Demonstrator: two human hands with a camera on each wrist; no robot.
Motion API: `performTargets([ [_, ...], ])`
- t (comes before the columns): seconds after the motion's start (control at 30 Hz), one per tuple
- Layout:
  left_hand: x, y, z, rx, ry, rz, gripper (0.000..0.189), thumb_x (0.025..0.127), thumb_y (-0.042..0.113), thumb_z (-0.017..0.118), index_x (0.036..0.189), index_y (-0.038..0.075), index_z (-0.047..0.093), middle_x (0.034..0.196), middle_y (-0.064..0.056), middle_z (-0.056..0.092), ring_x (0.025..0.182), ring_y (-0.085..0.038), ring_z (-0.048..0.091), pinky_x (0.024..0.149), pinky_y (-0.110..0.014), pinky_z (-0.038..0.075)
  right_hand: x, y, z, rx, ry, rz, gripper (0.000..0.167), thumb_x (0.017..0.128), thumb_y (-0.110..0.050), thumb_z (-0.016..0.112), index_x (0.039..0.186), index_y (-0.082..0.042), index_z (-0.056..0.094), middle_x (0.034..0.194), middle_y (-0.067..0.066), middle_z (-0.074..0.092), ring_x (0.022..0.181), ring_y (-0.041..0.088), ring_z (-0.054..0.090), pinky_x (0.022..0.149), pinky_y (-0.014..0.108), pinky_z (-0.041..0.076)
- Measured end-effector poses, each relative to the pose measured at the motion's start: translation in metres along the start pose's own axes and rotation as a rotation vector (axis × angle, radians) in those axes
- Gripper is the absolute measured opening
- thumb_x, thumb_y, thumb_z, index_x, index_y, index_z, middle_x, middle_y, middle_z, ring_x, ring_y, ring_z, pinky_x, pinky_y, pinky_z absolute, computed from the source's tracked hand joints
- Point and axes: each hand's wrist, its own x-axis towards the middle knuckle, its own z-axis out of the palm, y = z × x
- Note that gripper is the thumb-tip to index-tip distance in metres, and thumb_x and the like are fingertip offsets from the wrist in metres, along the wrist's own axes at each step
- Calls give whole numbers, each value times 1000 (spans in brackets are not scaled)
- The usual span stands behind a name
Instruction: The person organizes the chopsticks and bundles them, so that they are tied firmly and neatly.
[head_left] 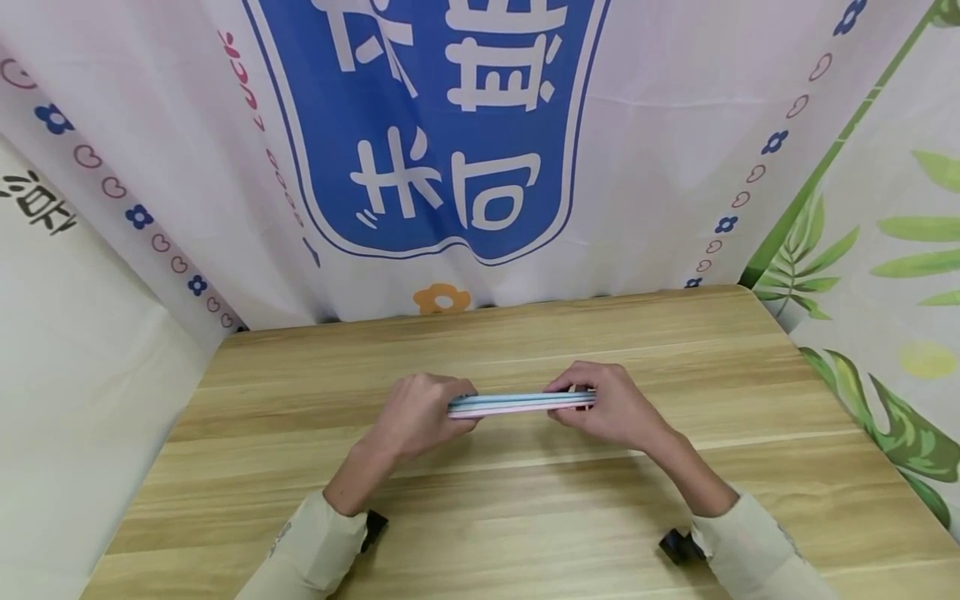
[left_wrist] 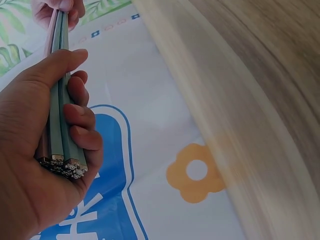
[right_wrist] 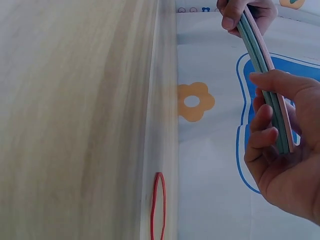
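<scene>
A bundle of long, thin sticks (head_left: 517, 404), light blue-green and pink, lies crosswise between both hands above the wooden table. My left hand (head_left: 427, 412) grips its left end; in the left wrist view the fingers curl round the blue-green sticks (left_wrist: 58, 117), whose near ends look silvery and patterned. Around the other end, my right hand (head_left: 603, 404) holds the bundle between thumb and fingers. From the right wrist, the pink stick (right_wrist: 281, 110) runs alongside the blue-green ones. Palm and fingers cover parts of both ends.
Below the hands spreads a wood-grain table (head_left: 525, 517). A thin red loop (right_wrist: 153, 210) shows near the table edge in the right wrist view. Behind the table hangs a white cloth (head_left: 660, 167) with a blue panel. Dark wrist devices (head_left: 681, 546) sit by the sleeves.
</scene>
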Motion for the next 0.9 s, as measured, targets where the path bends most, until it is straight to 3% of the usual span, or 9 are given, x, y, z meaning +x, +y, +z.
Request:
performTargets([
  [0.33, 0, -4, -2, -55, 20, -2, 14, 84, 19, 92, 92, 14, 81, 83, 5, 80, 62, 0, 60, 60, -18, 50, -7, 5, -6, 95, -15, 68, 20, 92, -16, 86, 111, -18, 81, 99, -2, 78, 77, 8, 66, 66, 25, 56],
  [0.5, 0, -6, -5, -57, 42, -3, 15, 83, 18, 93, 91, 13, 81, 82, 5, 79, 61, 0, 59, 59, -18, 50, -12, 8, -8, 211, -9, 139, 26, 94, -14, 84, 119, -13, 78, 102, 5, 77, 78, 13, 67, 63, 26, 56],
  [0.63, 0, -8, -7, -57, 51, -14, 15, 82, 17, 93, 91, 12, 82, 80, 5, 78, 60, 0, 56, 58, -18, 49, -13, 10, -10, 290, 9, 139, 41, 95, -11, 81, 134, -4, 69, 120, 15, 74, 97, 15, 71, 78, 24, 60],
  [0.73, 0, -9, -9, -52, 55, -25, 15, 82, 18, 93, 91, 12, 81, 78, 6, 77, 60, 1, 55, 58, -19, 49, -13, 11, -9, 331, 20, 100, 55, 97, -9, 79, 147, 0, 58, 137, 23, 67, 119, 24, 69, 94, 23, 59],
  [0.83, 0, -10, -11, -53, 58, -36, 15, 83, 19, 93, 90, 13, 82, 77, 6, 76, 60, 2, 55, 59, -19, 49, -13, 10, -5, 321, 25, 71, 71, 98, -12, 79, 159, -2, 44, 151, 22, 59, 137, 34, 61, 104, 23, 55],
  [0.9, 0, -10, -13, -58, 56, -41, 15, 83, 19, 93, 90, 13, 82, 77, 6, 76, 60, 2, 55, 59, -19, 49, -12, 8, -1, 305, 25, 65, 80, 99, -15, 78, 165, -4, 35, 159, 18, 53, 146, 37, 54, 111, 32, 53],
])
